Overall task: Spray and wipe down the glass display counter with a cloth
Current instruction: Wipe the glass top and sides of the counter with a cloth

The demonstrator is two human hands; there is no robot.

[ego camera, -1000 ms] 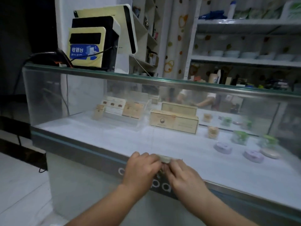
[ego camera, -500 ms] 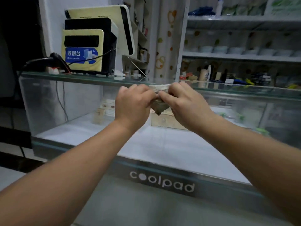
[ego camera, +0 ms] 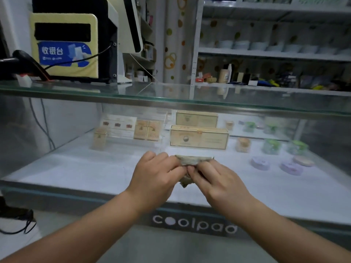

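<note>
Both hands meet in front of the glass display counter (ego camera: 190, 106), at the height of its front pane; the left hand (ego camera: 157, 177) has its fingers curled over the left end of a small, crumpled grey-green cloth (ego camera: 192, 160), and the right hand (ego camera: 220, 184) pinches the cloth's right part between thumb and fingers; the two hands touch at the fingertips, with the cloth bunched between and above them; whether the cloth presses on the pane cannot be told. Below the hands runs the counter's grey band with the lettering "coolpad" (ego camera: 194, 223). Behind the glass, on the white shelf, stand a long cream carton (ego camera: 198, 138), smaller cream boxes (ego camera: 147, 130) to its left, and green containers (ego camera: 271, 146) and purple round tins (ego camera: 260, 163) to its right. On the counter top, at the left, sit a point-of-sale terminal (ego camera: 76, 40) with a blue sticker and a black barcode scanner (ego camera: 24, 62) just beside it; wall shelves (ego camera: 273, 55) with goods stand behind.
</note>
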